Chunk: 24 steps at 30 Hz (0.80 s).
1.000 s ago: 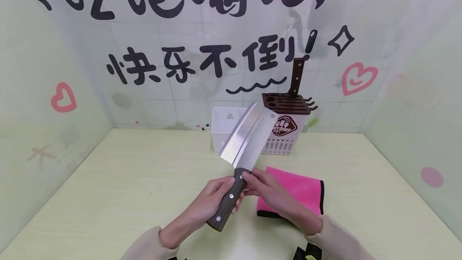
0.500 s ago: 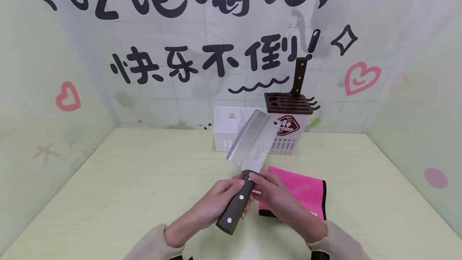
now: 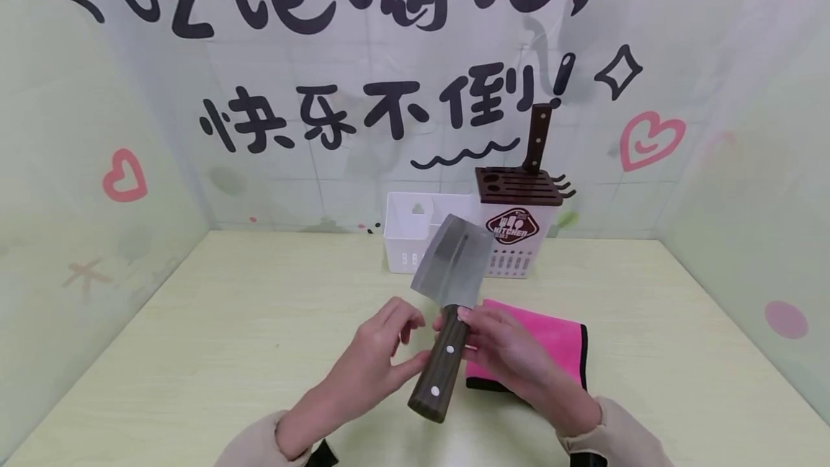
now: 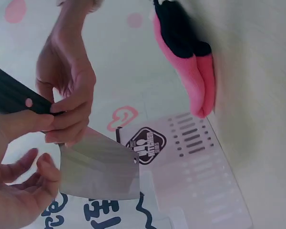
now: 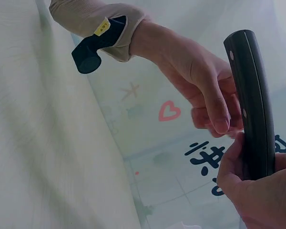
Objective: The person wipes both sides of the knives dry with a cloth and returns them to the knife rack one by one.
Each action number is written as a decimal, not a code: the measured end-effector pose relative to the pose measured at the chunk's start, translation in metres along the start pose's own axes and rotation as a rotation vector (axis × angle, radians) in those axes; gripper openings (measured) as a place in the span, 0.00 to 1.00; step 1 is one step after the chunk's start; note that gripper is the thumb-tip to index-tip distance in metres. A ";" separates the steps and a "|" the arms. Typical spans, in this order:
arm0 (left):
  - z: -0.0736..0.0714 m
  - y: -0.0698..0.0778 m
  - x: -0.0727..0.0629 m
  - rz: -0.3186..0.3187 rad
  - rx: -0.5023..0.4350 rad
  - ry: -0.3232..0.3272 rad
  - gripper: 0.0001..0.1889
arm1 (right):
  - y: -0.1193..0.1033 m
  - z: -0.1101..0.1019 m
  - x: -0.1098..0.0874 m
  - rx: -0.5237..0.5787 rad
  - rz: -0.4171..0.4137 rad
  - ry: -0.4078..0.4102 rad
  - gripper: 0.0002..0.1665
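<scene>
A cleaver with a broad steel blade point(image 3: 454, 261) and a dark riveted handle point(image 3: 441, 373) is held above the table, blade pointing away from me. My right hand point(image 3: 509, 344) grips the handle near the blade, thumb on top, fingers beneath. Just left of the handle is my left hand point(image 3: 366, 355), its fingers loosely bent and off the cleaver. In the left wrist view, the thumb of the left hand point(image 4: 19, 195) lies right at the handle's edge. From the right wrist view, the handle point(image 5: 252, 105) stands upright above the right hand point(image 5: 267, 198).
A folded pink cloth point(image 3: 534, 341) with black edging lies on the table point(image 3: 259, 337) beneath the right hand. Farther back stand a white plastic basket point(image 3: 403, 236) and a white kitchen holder point(image 3: 545, 229) with a brown slotted top. Another knife's handle point(image 3: 538, 137) rises from it.
My left hand has let go of the handle and loosened its fingers, moving slightly left. The right hand keeps holding the cleaver, which has turned more upright in the head view and shifted right.
</scene>
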<state>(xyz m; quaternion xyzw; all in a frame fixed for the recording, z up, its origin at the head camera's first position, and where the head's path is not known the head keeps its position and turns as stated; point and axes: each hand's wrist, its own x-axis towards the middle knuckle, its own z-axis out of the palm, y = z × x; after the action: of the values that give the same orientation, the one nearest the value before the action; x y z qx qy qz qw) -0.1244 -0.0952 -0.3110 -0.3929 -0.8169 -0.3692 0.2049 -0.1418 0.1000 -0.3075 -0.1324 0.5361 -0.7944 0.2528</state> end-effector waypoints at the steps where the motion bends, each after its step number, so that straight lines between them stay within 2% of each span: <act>1: 0.001 0.000 0.000 0.089 0.086 0.039 0.22 | 0.000 0.000 -0.001 0.007 0.003 -0.008 0.09; 4: 0.005 0.001 0.004 0.321 0.273 0.085 0.30 | 0.003 0.000 -0.001 0.048 -0.015 -0.086 0.11; 6: 0.007 0.002 0.007 0.446 0.337 0.086 0.28 | 0.006 -0.001 -0.001 0.068 -0.040 -0.146 0.14; 8: 0.009 0.002 0.008 0.521 0.356 0.067 0.21 | 0.008 -0.002 0.000 0.083 -0.057 -0.195 0.15; 10: 0.010 0.002 0.009 0.567 0.357 0.050 0.15 | 0.010 -0.002 0.000 0.085 -0.069 -0.217 0.15; 12: 0.011 0.002 0.009 0.583 0.343 0.039 0.12 | 0.011 -0.002 0.001 0.072 -0.074 -0.210 0.14; 14: 0.010 0.002 0.009 0.601 0.328 0.042 0.10 | 0.011 -0.001 0.001 0.037 -0.062 -0.167 0.16; 17: 0.009 0.001 0.011 0.608 0.298 0.046 0.09 | 0.011 0.000 0.001 -0.040 -0.035 -0.056 0.24; 19: 0.008 0.001 0.011 0.615 0.292 0.044 0.09 | 0.011 0.000 0.000 -0.156 -0.035 0.005 0.29; 21: 0.006 0.001 0.012 0.613 0.297 0.034 0.09 | 0.012 -0.003 0.000 -0.340 -0.101 0.038 0.26; 23: 0.005 0.000 0.012 0.612 0.313 0.022 0.10 | 0.014 -0.007 0.001 -0.609 -0.246 0.065 0.18; 24: 0.004 0.001 0.012 0.606 0.317 0.011 0.11 | 0.015 -0.009 0.001 -0.774 -0.355 0.092 0.16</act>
<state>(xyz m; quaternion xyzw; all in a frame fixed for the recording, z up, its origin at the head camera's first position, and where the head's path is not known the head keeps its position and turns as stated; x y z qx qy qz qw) -0.1314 -0.0864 -0.3057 -0.5789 -0.7092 -0.1622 0.3682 -0.1431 0.1017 -0.3250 -0.2721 0.7742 -0.5711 0.0196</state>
